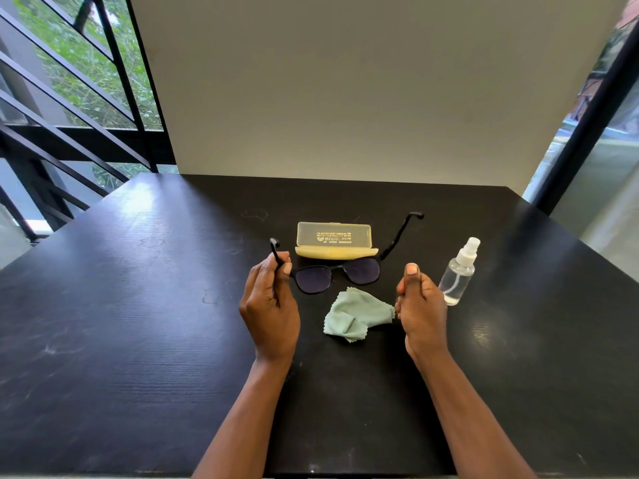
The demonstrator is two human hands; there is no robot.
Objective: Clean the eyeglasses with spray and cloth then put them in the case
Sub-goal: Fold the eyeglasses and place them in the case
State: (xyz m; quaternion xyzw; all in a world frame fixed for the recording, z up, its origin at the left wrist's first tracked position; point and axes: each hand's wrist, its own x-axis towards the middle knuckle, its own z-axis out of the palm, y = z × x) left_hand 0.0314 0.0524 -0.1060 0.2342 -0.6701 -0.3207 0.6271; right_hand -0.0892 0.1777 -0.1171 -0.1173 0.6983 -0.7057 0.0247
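Head view has my left hand (pixel 270 299) pinching one arm of the glasses (pixel 340 273), which hang unfolded above the middle of the table (pixel 138 305), lenses toward me and just in front of the yellow case (pixel 334 240) lying open nearer the far edge. My right hand (pixel 420 305) is curled into a loose fist with the thumb up and, as far as I can tell, holds nothing, between the crumpled green cloth (pixel 358 314) and the spray bottle (pixel 458 274) standing toward the right edge. I judge the task barely begun: spraying, wiping, folding and casing all remain.
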